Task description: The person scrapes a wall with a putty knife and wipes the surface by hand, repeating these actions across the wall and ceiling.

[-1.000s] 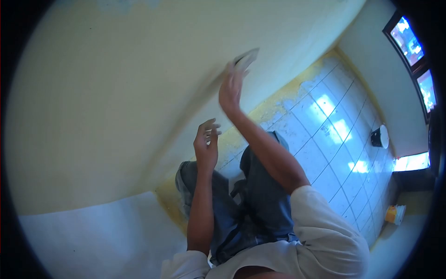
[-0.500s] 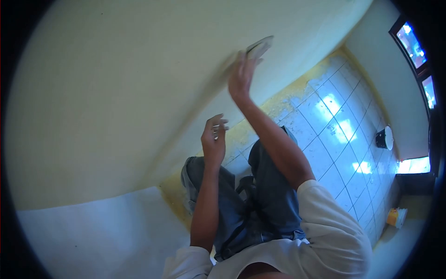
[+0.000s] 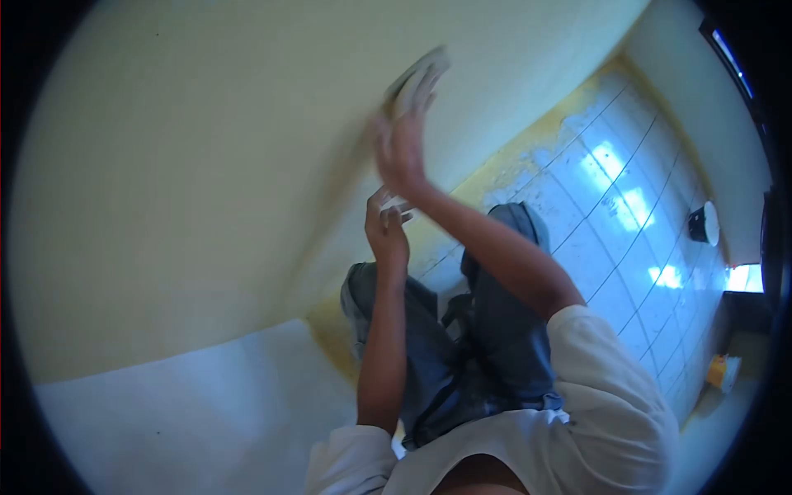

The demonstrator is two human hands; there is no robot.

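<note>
My right hand (image 3: 402,140) is raised against the pale yellow wall (image 3: 206,165), pressing a small flat pad, likely sandpaper (image 3: 419,68), onto it with the fingers stretched over it. My left hand (image 3: 386,227) hovers lower, just under the right wrist, with its fingers curled around a small pale object that is too small to identify. Both bare forearms reach up from a white shirt; grey trousers (image 3: 462,346) show below.
A white tiled floor (image 3: 627,231) with yellow paint smears along the wall base runs to the right. A dark round container (image 3: 704,223) and an orange tub (image 3: 723,371) stand on the floor at right. A white wall section (image 3: 190,412) lies lower left.
My right hand slid the pad up and to the left along the wall. My left hand rose closer to the right wrist. The view shifted slightly.
</note>
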